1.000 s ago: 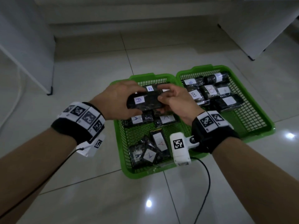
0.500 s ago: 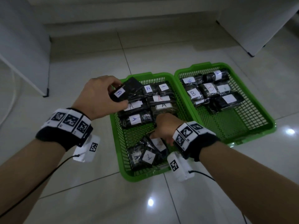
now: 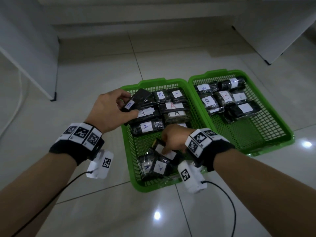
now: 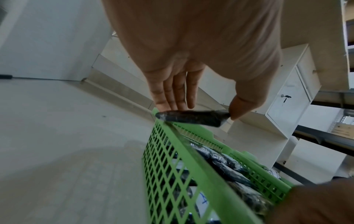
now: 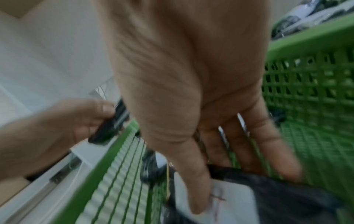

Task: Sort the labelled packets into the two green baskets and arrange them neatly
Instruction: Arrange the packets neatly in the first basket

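My left hand (image 3: 130, 105) pinches a black packet labelled A (image 3: 139, 100) by its edges, tilted over the far left corner of the left green basket (image 3: 127, 152). In the left wrist view that packet (image 4: 191, 117) sits between my fingers (image 4: 172, 104) and thumb, above the basket rim (image 4: 193, 154). My right hand (image 3: 166, 148) reaches into the near end of the same basket and grips a packet with a white label (image 3: 171, 155). In the blurred right wrist view my thumb presses on that red-lettered label (image 5: 235, 201), fingers behind the packet.
Several A packets (image 3: 172, 106) lie in rows at the far end of the left basket, and a loose pile (image 3: 153, 168) lies at its near end. B packets (image 3: 222, 98) fill the far part of the right basket (image 3: 273, 146). White cabinets stand left and right on the tiled floor.
Both hands held one A packet over the left basket. My left hand carried it to the far left corner; my right hand let go, dropped to the near pile and took hold of a packet.
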Action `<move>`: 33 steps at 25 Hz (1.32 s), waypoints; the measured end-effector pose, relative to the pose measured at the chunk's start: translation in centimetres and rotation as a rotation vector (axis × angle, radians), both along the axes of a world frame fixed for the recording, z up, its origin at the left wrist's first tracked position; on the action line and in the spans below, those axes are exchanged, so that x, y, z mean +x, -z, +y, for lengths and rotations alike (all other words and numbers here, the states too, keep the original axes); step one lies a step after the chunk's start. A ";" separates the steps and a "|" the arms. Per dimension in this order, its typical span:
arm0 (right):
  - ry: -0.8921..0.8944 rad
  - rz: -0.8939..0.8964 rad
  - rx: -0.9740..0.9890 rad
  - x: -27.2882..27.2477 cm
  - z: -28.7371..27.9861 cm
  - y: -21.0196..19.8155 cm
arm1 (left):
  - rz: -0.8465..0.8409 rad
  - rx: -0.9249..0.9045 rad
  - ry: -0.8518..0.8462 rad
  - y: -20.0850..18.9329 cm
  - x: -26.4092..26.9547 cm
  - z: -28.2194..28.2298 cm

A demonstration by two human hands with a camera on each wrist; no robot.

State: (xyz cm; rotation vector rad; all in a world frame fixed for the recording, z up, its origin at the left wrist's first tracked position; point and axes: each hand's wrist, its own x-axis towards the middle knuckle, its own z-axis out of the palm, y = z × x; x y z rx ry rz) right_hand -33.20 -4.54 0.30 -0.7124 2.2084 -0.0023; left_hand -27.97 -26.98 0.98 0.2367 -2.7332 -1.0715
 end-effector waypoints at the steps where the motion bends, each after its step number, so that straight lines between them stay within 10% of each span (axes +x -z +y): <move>1: 0.068 -0.029 -0.060 -0.4 0.2 -0.6 | -0.001 0.003 0.003 0.3 0.0 0.1; 6: 0.227 -0.106 -0.316 -2.0 0.2 -2.4 | 0.004 0.075 0.004 0.8 -0.2 0.4; 22: -0.001 0.108 -0.282 0.1 -2.9 -1.2 | 0.022 0.200 -0.034 1.1 -0.4 0.2; 27: 0.478 -0.231 -0.468 -0.5 0.4 -4.2 | 0.041 0.216 -0.035 1.2 -0.4 0.2; 33: 0.793 -0.094 -0.494 -0.3 2.0 -2.3 | 0.077 0.304 -0.089 1.8 -0.1 0.3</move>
